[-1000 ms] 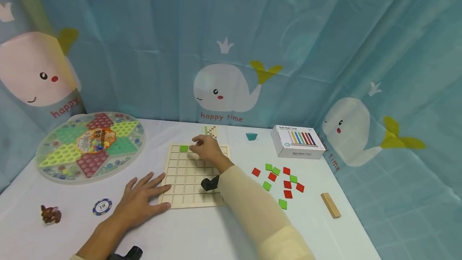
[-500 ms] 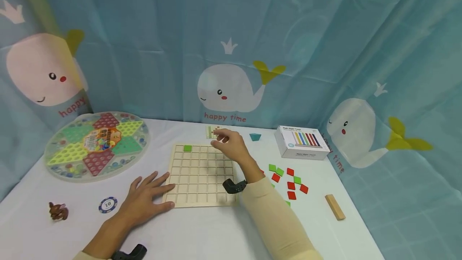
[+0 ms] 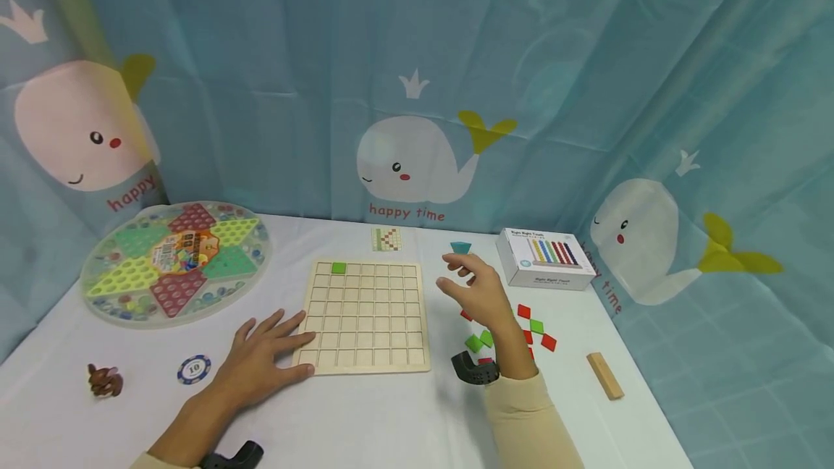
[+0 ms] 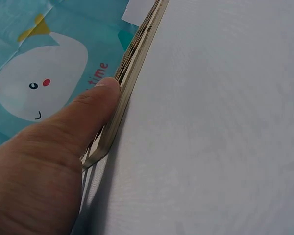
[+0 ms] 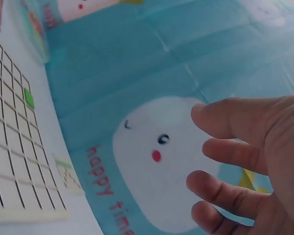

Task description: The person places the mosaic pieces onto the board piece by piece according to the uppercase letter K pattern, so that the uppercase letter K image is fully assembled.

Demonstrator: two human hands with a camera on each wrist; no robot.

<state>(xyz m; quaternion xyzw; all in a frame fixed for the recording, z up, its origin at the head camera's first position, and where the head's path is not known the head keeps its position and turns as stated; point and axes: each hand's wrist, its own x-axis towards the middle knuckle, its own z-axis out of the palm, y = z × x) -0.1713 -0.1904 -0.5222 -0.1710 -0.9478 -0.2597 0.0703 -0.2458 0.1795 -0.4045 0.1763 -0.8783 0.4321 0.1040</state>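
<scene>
A square wooden grid board lies on the white table, with one green tile in its far row near the left corner. My left hand rests spread at the board's left edge. In the left wrist view the thumb lies on the board's near edge. My right hand hovers to the right of the board, fingers loosely bent and holding nothing. Under and beside it lie loose red tiles and green tiles, some hidden by the wrist and forearm.
Behind the board lies a small pattern card. Further right are a teal block, a white box and a wooden stick. On the left are a round star-patterned game board, a poker chip and a brown animal figure.
My right hand has moved from beside the green tile on the board, rightward off the board, to above the loose tiles. The left hand stays at the board's edge.
</scene>
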